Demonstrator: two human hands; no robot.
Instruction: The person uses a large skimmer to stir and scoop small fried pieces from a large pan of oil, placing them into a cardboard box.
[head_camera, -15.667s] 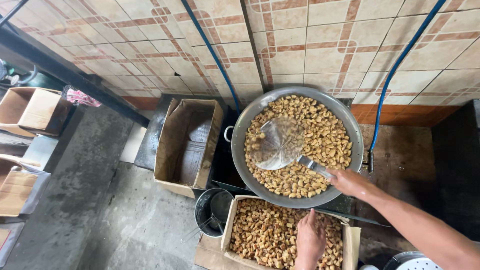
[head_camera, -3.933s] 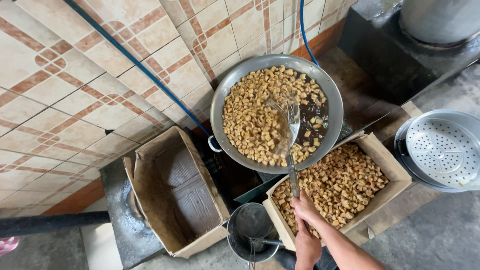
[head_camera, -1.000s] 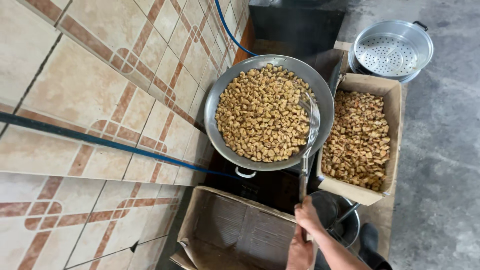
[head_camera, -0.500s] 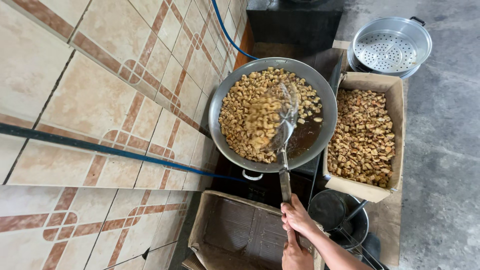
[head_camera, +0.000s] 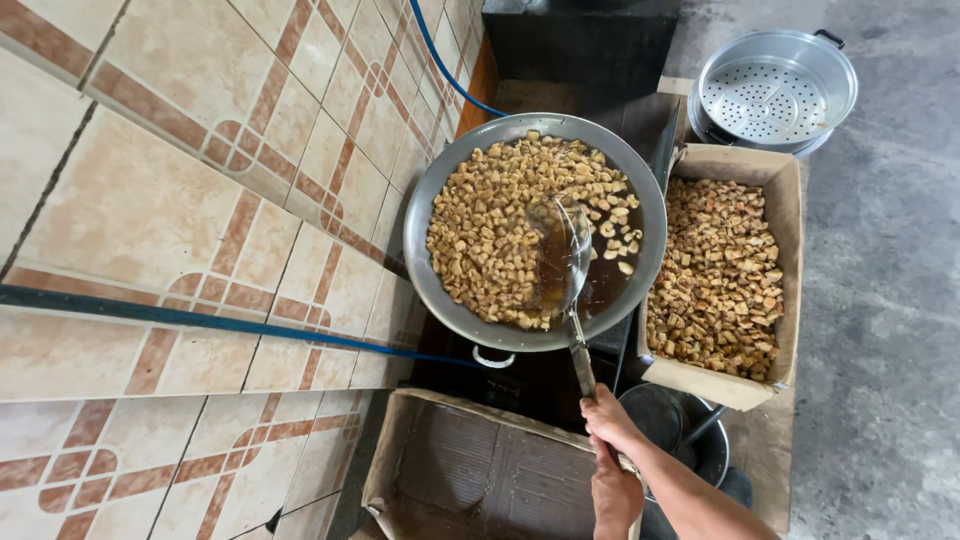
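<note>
Here both hands grip skimmer; arms extended.

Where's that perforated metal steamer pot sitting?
The steamer pot sits at the upper right of the head view, on the floor just beyond the cardboard box of fried pieces.

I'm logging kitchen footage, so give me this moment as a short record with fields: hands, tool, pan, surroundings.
hands: both hands grip the skimmer handle, one behind the other; which is left or right is unclear
tool: wire skimmer dipped in the oil
pan: large metal wok of golden fried pieces pushed to one side, dark oil exposed
surroundings: cardboard box full of fried pieces; empty cardboard box; perforated steamer pot; tiled wall
</note>
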